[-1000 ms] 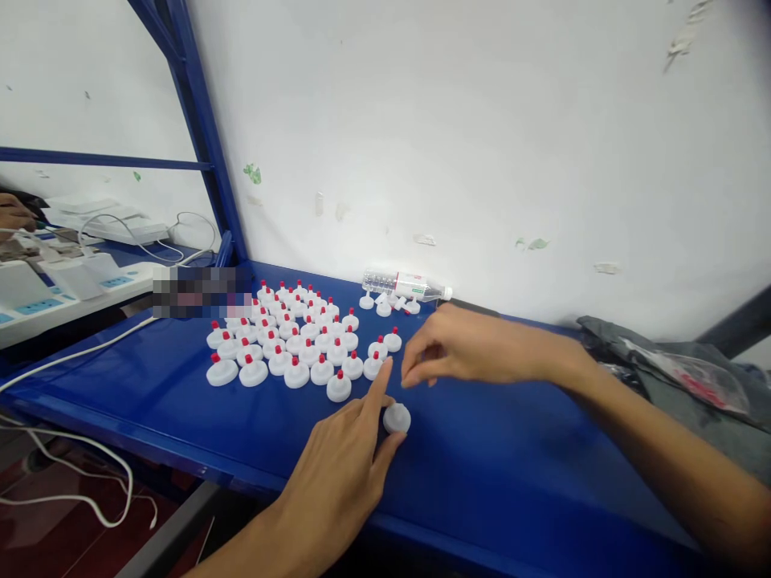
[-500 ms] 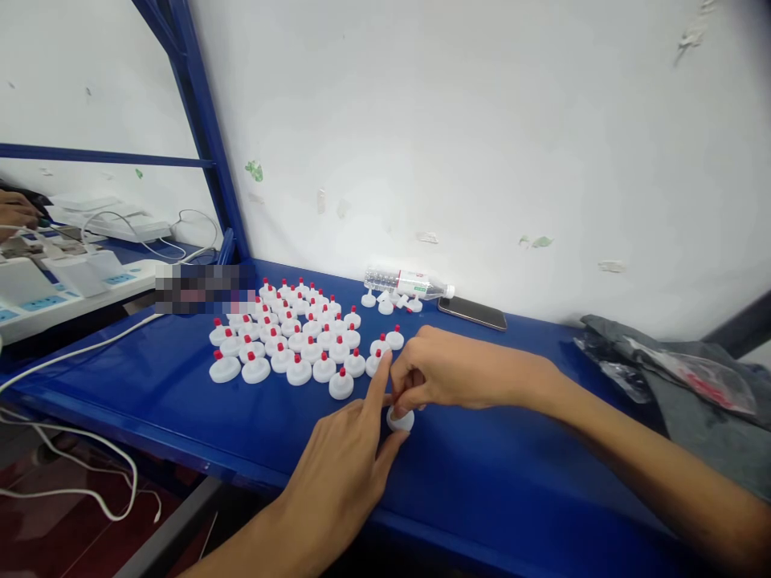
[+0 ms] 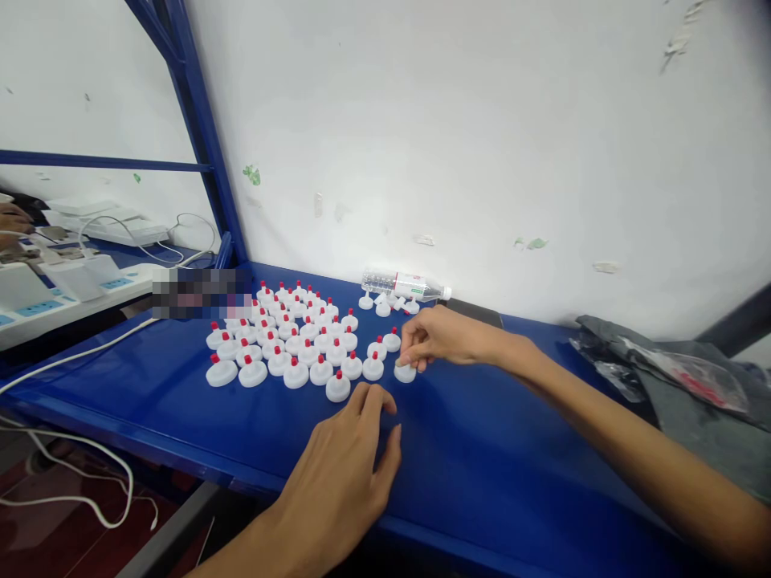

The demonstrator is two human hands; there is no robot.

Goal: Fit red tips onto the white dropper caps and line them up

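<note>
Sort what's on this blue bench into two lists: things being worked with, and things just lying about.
In hand:
right hand setting a white cap down
left hand resting on the blue bench
rows of red-tipped caps
loose white caps by the wall

Lying about:
water bottle
grey cloth
white cable

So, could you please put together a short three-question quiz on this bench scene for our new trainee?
1. True or false: the right hand grips a white cap at the end of the front row of red-tipped caps.
2. What is the left hand doing? A) holding a cap B) resting with nothing in it on the blue shelf C) lifting the bottle
3. Fill in: the clear water bottle lies on its ____ by the wall.

Key
1. True
2. B
3. side
</note>
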